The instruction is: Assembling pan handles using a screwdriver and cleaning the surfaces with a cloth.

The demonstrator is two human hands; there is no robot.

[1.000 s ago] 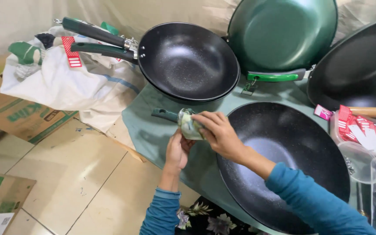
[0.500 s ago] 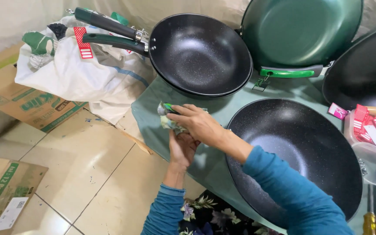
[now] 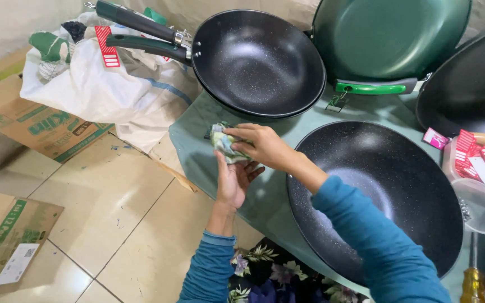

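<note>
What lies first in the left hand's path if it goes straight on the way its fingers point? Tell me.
The left hand points up-table. It already touches the crumpled greenish wrapper; beyond that, probably the rim of the black speckled non-stick wok, though depth is unclear.

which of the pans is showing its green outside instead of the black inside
The green pan at the top, propped up behind the others, with a bright green handle; every other pan shows its speckled black inside.
</note>
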